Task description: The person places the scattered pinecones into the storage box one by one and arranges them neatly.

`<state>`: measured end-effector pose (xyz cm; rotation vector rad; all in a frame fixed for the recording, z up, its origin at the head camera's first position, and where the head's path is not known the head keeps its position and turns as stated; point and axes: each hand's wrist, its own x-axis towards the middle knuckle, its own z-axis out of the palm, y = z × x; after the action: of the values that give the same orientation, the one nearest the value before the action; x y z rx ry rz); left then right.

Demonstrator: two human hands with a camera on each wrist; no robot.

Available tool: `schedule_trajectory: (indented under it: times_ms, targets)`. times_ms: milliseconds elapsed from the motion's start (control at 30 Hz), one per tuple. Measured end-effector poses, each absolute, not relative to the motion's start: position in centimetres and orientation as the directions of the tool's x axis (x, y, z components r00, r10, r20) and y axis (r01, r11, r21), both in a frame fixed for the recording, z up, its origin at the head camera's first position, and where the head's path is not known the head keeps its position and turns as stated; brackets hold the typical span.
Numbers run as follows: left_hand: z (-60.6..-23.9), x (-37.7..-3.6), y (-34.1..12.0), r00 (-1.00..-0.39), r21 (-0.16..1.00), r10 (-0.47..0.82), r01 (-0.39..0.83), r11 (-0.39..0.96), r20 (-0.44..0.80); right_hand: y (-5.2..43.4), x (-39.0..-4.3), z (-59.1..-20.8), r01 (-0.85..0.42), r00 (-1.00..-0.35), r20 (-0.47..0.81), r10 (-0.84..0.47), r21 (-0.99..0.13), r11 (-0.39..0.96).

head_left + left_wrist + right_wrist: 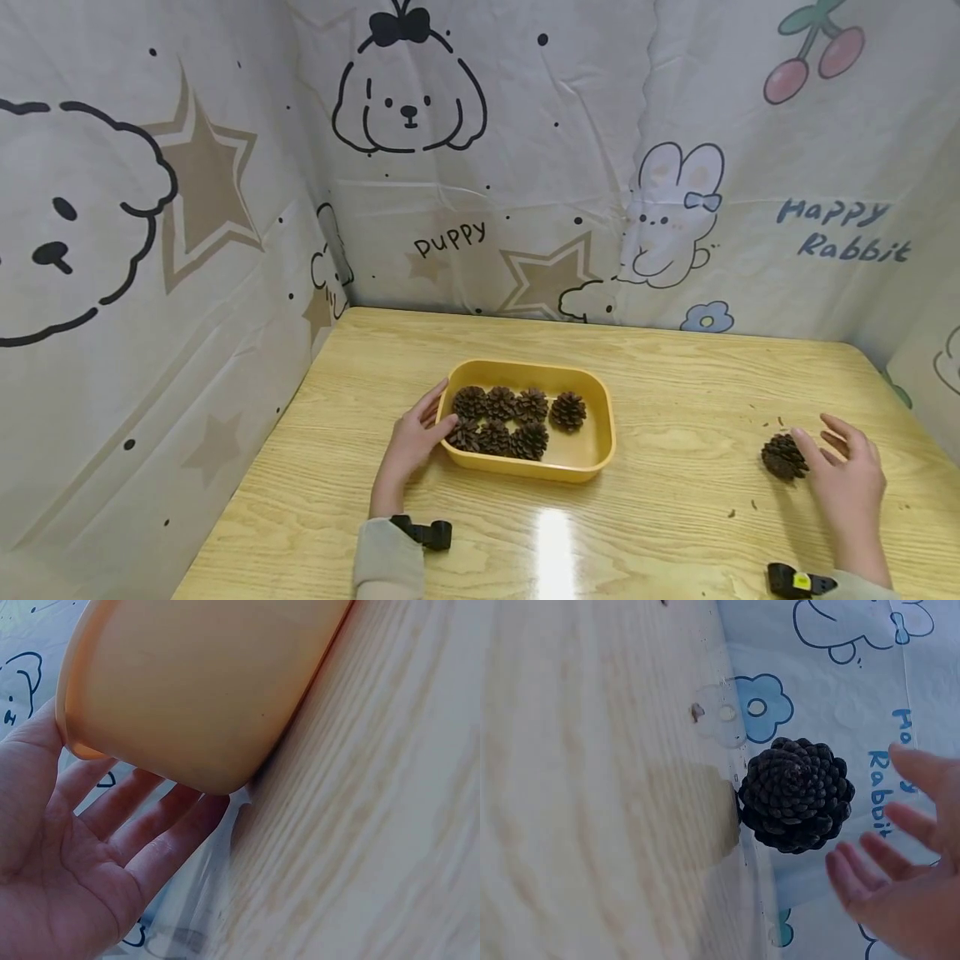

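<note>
From the head camera, a wooden tabletop (675, 375) fills the lower half of the frame, closed in by a cartoon-printed curtain (525, 150) behind and to both sides. A yellow tray (592, 454) sits just left of centre. Seven pine cones (501, 421) lie inside it: four in a back row, three in front, crowded toward its left end. An eighth, the loose pine cone (782, 456), lies alone on the tabletop at lower right, well apart from the tray. The left hand (416, 437) rests against the tray's left end with relaxed, straightened fingers and the thumb at the rim. The right hand (843, 475) is spread and released, one fingertip at the upper right edge of the loose pine cone, gripping nothing. Only this view shows both hands and the count.

The left wrist camera shows the tray (202, 682) from outside, filling the upper left of the frame, its contents hidden. The left hand (82, 862) lies open at lower left, fingers (157, 825) stretched under the tray's rounded corner and the thumb against its wall.

The right wrist camera shows one cone only: the loose pine cone (796, 793) at centre, seen end on, scales in a spiral. The right hand (900, 892) is at lower right, fingertips (844, 862) splayed just beside the cone; whether they touch it cannot be told here.
</note>
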<state>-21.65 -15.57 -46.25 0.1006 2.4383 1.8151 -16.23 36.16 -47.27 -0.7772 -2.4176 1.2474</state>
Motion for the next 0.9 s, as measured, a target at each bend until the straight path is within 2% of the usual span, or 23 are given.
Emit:
schedule_trajectory:
  times_ms: [200,333,467,567,800,900]
  targets:
    - [-44.9,-20.8,-15.5,-0.994,0.956,0.105,-0.01,0.295,-0.043,37.5,-16.5,-47.2,0.462,-0.817,-0.16,0.553,-0.756,0.464]
    - [-45.1,-20.9,-15.5,-0.994,0.958,0.098,-0.012,0.287,-0.042,38.0,-16.8,-47.2,0.488,-0.842,-0.245,0.482,-0.726,0.484]
    - [-45.4,-21.1,-15.6,-0.994,0.959,0.104,-0.005,0.284,-0.036,38.4,-17.2,-47.4,0.5,-0.851,-0.325,0.412,-0.742,0.446]
    - [-45.4,-21.2,-15.6,-0.994,0.958,0.107,0.0,0.287,-0.032,38.7,-17.4,-47.6,0.489,-0.86,-0.336,0.383,-0.757,0.433]
    - [-49.4,-23.1,-16.0,-0.996,0.953,0.089,0.012,0.304,-0.016,38.8,-17.3,-47.7,0.476,-0.867,-0.31,0.39,-0.745,0.468]
    - [-49.5,-23.2,-15.9,-0.996,0.954,0.084,0.005,0.299,-0.021,38.7,-17.1,-47.8,0.472,-0.866,-0.305,0.396,-0.761,0.445]
